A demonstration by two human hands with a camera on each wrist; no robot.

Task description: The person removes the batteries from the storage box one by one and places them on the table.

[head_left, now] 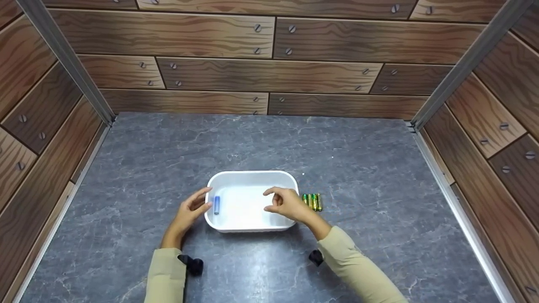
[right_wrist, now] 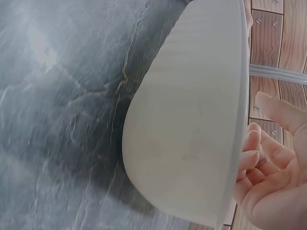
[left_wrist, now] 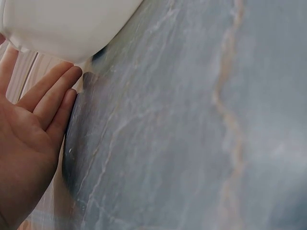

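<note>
A white plastic tub [head_left: 252, 227] stands on the table, and a small blue cylinder about the size of a battery [head_left: 217, 205] lies inside near its left wall. My left hand [head_left: 190, 213] is at the tub's left rim, thumb and fingers extended and spread; in the left wrist view its fingertips reach the tub's outer wall. Above the right part of the tub hovers my right hand [head_left: 288, 205], thumb and index finger apart, other fingers loosely bent, nothing between them. Several green-and-gold batteries [head_left: 312, 202] lie in a row just right of the tub, partly beside that hand.
The grey marbled tabletop [head_left: 252, 143] surrounds the tub. Wood-patterned walls [head_left: 219, 73] enclose the back and sides, with metal posts [head_left: 80, 67] at the corners. A dark wrist-camera piece [head_left: 194, 266] sits by the left sleeve and another [head_left: 316, 257] by the right.
</note>
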